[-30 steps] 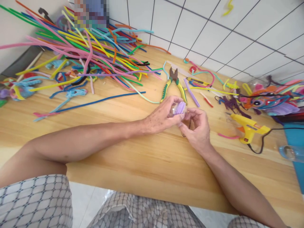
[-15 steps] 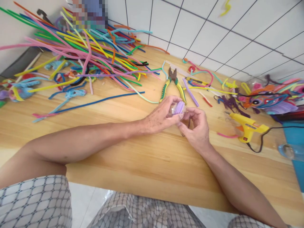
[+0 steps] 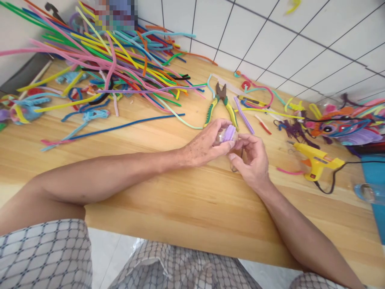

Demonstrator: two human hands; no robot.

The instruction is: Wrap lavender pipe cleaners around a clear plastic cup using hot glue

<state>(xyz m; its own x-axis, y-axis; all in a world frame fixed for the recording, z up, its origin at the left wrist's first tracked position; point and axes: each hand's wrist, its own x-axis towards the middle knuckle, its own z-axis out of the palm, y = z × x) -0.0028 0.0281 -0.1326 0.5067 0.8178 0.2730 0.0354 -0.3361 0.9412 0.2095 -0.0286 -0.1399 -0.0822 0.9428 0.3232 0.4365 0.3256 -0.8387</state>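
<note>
My left hand [image 3: 203, 146] is closed around a small clear plastic ball [image 3: 221, 137], its fingers above and its thumb below. Purple pipe cleaner [image 3: 229, 133] lies in strips across the ball. Close by on the right is my right hand [image 3: 251, 158], its fingers curled and the index fingertip at the ball's side. A thin dark strand [image 3: 241, 153] shows between its thumb and fingers; what exactly they grip is partly hidden. Just beyond both hands, pliers [image 3: 221, 100] with green and yellow handles lie spread apart on the wooden table [image 3: 180, 200].
A heap of colourful pipe cleaners [image 3: 120, 60] covers the back left. Back right are a craft knife [image 3: 252, 101], a short purple pipe cleaner [image 3: 244, 116] and a colourful fish-like figure [image 3: 339, 124]. A yellow glue gun [image 3: 319, 160] with a black cord lies at right. Behind stands a tiled wall [image 3: 255, 36].
My right thumb has drawn slightly down and away from the ball. The left hand keeps its hold, and the whole view has shifted a little.
</note>
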